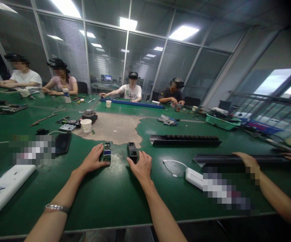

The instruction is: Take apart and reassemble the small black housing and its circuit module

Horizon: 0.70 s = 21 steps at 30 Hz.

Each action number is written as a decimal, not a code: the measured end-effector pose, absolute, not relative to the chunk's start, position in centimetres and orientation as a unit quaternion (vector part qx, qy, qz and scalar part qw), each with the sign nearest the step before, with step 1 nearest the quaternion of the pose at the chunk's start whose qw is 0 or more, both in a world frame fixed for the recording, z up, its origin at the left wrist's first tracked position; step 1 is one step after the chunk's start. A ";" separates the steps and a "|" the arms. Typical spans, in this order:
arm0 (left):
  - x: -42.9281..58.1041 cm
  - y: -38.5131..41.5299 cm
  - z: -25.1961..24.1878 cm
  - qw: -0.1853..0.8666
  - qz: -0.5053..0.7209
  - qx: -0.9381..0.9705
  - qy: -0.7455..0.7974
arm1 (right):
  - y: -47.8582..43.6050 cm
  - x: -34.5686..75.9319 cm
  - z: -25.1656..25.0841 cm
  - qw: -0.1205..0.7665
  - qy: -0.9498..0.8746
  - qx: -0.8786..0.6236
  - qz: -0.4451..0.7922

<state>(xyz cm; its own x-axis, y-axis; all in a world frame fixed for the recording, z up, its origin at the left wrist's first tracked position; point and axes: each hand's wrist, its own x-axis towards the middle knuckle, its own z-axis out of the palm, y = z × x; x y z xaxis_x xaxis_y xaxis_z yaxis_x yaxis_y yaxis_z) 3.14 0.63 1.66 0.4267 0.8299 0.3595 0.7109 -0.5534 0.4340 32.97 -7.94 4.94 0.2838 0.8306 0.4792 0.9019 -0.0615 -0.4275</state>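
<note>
While L hand (93,160) fingers grip PCB (107,153), R hand (142,167) fingers grip blk case (132,150), w/ gap between.

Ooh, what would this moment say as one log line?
left hand: at circuit board | right hand: at black housing | board and housing: apart | paper cup: upright

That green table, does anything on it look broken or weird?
Yes: a ragged beige patch breaks the green tabletop just beyond the small circuit board and the dark case. It looks odd because its edge is jagged, as if the green covering tore away.
</note>
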 end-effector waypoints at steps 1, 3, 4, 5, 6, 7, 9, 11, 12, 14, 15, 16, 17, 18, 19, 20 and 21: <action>3.1 0.6 1.7 0.108 0.275 0.838 0.459 | -7.9 33.0 4.8 0.342 -0.597 -0.724 -0.056; 3.2 0.6 1.8 0.107 0.272 0.839 0.459 | -7.8 33.1 4.6 0.353 -0.600 -0.716 -0.061; 3.2 0.5 1.9 0.106 0.269 0.839 0.461 | -7.8 33.1 4.5 0.358 -0.602 -0.711 -0.063; 3.2 0.4 2.0 0.105 0.266 0.840 0.462 | -7.7 33.1 4.5 0.362 -0.604 -0.707 -0.063; 3.2 0.4 2.1 0.103 0.263 0.841 0.462 | -7.6 33.0 4.5 0.366 -0.605 -0.704 -0.063; 3.2 0.3 2.2 0.101 0.262 0.842 0.460 | -7.5 33.0 4.5 0.368 -0.606 -0.702 -0.061; 3.2 0.3 2.3 0.100 0.262 0.845 0.456 | -7.3 32.9 4.6 0.368 -0.606 -0.703 -0.057; 3.2 0.2 2.4 0.100 0.263 0.846 0.454 | -7.2 32.8 4.7 0.363 -0.604 -0.708 -0.053; 3.2 0.2 2.4 0.100 0.262 0.846 0.453 | -7.1 32.8 4.7 0.360 -0.603 -0.710 -0.051; 3.2 0.1 2.5 0.102 0.260 0.846 0.454 | -7.2 32.8 4.8 0.355 -0.602 -0.713 -0.049; 3.2 0.1 2.6 0.104 0.259 0.846 0.455 | -7.3 32.8 4.8 0.353 -0.602 -0.714 -0.048; 3.2 0.0 2.6 0.107 0.258 0.845 0.456 | -7.4 32.8 4.8 0.351 -0.602 -0.715 -0.048; 3.3 0.0 2.6 0.109 0.258 0.844 0.458 | -7.5 32.8 4.8 0.350 -0.602 -0.716 -0.048; 3.3 0.0 2.6 0.111 0.259 0.842 0.460 | -7.6 32.8 4.9 0.350 -0.602 -0.716 -0.047; 3.3 0.0 2.6 0.113 0.260 0.841 0.461 | -7.7 32.7 4.9 0.351 -0.603 -0.715 -0.046; 3.3 -0.1 2.6 0.114 0.262 0.839 0.462 | -7.8 32.7 4.9 0.355 -0.604 -0.712 -0.045; 3.4 -0.1 2.6 0.115 0.264 0.839 0.462 | -7.8 32.7 5.0 0.362 -0.605 -0.708 -0.042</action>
